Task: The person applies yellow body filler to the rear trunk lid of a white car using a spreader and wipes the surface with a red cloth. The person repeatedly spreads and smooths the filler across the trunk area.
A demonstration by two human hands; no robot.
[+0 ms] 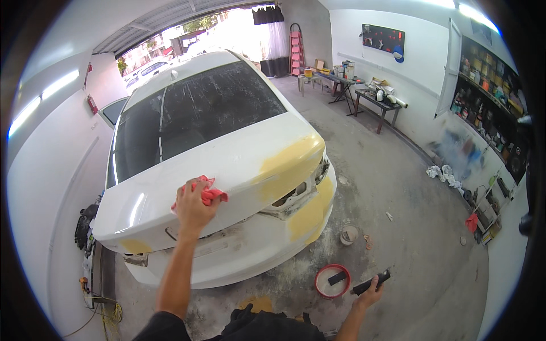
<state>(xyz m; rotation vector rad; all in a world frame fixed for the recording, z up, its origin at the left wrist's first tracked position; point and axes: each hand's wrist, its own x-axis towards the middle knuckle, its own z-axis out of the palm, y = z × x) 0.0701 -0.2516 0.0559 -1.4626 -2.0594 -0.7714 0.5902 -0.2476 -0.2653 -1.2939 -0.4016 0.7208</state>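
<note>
My left hand point(193, 207) grips a crumpled red cloth point(211, 193) against the white trunk lid point(153, 193) of a car. Yellow filler patches point(284, 162) cover the lid's right part, the bumper's right side and a spot at the lower left. My right hand point(367, 292) holds a black block point(369, 283) low at the right, away from the car. Just left of it, a red round basin point(346, 283) on the floor has pale liquid and another dark block point(337, 278) in it.
A small bucket point(348, 233) sits beside the bumper. Tables point(378, 109) with cans, a pink ladder point(295, 51) and shelves point(483, 85) line the back and right. Parts point(85, 227) and yellow cable point(114, 312) lie along the left wall. The garage opens behind the car.
</note>
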